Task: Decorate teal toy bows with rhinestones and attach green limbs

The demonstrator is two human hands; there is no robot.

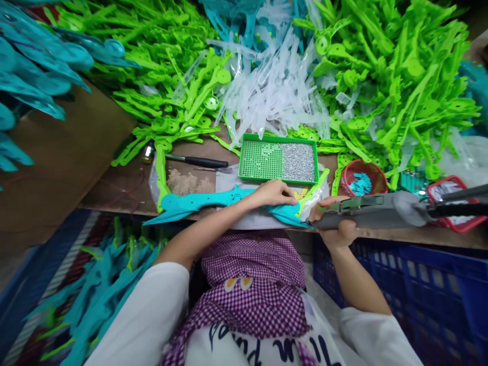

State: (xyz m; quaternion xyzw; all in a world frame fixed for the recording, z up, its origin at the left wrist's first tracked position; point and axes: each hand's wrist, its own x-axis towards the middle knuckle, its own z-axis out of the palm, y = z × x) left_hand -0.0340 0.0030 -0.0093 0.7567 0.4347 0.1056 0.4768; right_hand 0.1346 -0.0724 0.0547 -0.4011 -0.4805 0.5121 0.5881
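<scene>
A curved turquoise plastic bow-shaped piece (pixel 190 201) lies along the front of the workbench, with bright green plastic (pixel 161 178) and clear plastic showing behind its ends. My left hand (pixel 275 194) rests over its right half, fingers bent and pressed onto it near the right end. In my right hand (pixel 337 226) is a grey electric screwdriver (pixel 375 209), held level, its tip at the piece's right end. The exact contact of tip and piece is too small to make out. Just behind my left hand stands a green tray (pixel 241 173) with small silvery screws in its right part.
Heaps of green parts (pixel 396 66) and clear plastic strips (pixel 274 86) cover the back. A hammer (pixel 198 161) lies left of the tray. Right stand a red basket (pixel 345 175) and a red tray (pixel 473 223). Blue crates (pixel 427 284) and turquoise pieces (pixel 110 290) are below.
</scene>
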